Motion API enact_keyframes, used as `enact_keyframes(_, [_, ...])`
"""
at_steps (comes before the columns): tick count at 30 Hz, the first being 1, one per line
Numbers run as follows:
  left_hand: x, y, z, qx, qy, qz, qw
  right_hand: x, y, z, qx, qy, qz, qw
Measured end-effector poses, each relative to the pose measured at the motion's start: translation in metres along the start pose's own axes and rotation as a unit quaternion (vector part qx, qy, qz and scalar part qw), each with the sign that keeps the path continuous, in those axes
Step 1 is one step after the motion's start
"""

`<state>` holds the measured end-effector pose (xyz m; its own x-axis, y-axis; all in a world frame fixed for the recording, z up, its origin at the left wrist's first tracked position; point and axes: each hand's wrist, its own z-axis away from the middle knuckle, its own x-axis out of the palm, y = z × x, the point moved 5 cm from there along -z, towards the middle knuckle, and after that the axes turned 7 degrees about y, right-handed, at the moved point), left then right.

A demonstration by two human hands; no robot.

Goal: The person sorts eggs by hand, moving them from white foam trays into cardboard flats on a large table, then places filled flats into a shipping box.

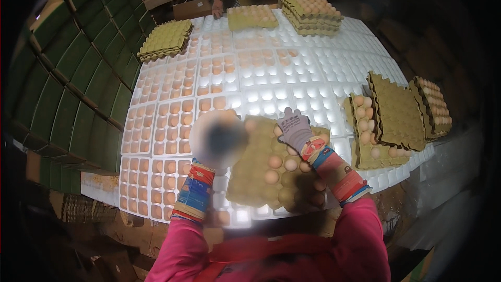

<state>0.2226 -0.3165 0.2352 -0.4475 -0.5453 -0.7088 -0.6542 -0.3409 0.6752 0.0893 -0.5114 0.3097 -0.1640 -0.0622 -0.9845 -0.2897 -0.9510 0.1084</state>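
Note:
My right hand (295, 128), in a pale grey work glove bearing print, reaches over a pulp egg tray (250, 164) partly filled with eggs. Its fingertips are beside an egg (277, 131); whether they grip one cannot be made out. More eggs, such as a brown egg (275, 161), sit in the tray's right half, while cups at its left look bare. A round blurred spot covers my left hand; only the banded cuff (194, 192) of that arm shows below it. Under the tray spread white plastic egg trays (172, 129), lit from beneath, with eggs in many left-hand cups.
Stacked pulp trays with eggs (311, 13) stand at the back, and empty pulp trays (166, 39) at back left. Further egg-filled trays and a tilted pulp tray (397, 109) lie at right. Green boxes (78, 66) wall the left. Across the table is another person's hand (217, 8).

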Motion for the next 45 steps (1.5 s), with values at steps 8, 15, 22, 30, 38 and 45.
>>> enact_keyframes(8, [-0.010, 0.020, 0.011, -0.112, -0.052, 0.486, 0.865, -0.006, 0.027, 0.056, 0.108, 0.093, -0.554, 0.820])
enact_keyframes(15, [0.034, 0.023, -0.013, -0.274, -0.202, 0.858, 0.385, 0.028, 0.007, 0.113, 0.000, 0.144, -0.956, 0.257])
enact_keyframes(22, [0.074, 0.135, -0.075, -0.171, -0.149, 0.617, 0.754, 0.026, 0.030, 0.154, 0.020, 0.191, -0.952, 0.238])
enact_keyframes(30, [0.183, 0.306, -0.142, -0.157, -0.250, 0.541, 0.788, 0.045, 0.079, 0.212, 0.021, 0.236, -0.948, 0.214])
enact_keyframes(38, [0.225, 0.328, -0.110, -0.192, -0.508, 0.655, 0.525, 0.028, 0.068, 0.315, -0.073, 0.423, -0.897, 0.106])
enact_keyframes(45, [0.227, 0.338, 0.015, -0.086, -0.630, 0.412, 0.653, 0.140, -0.058, 0.365, -0.339, 0.451, -0.814, -0.139])
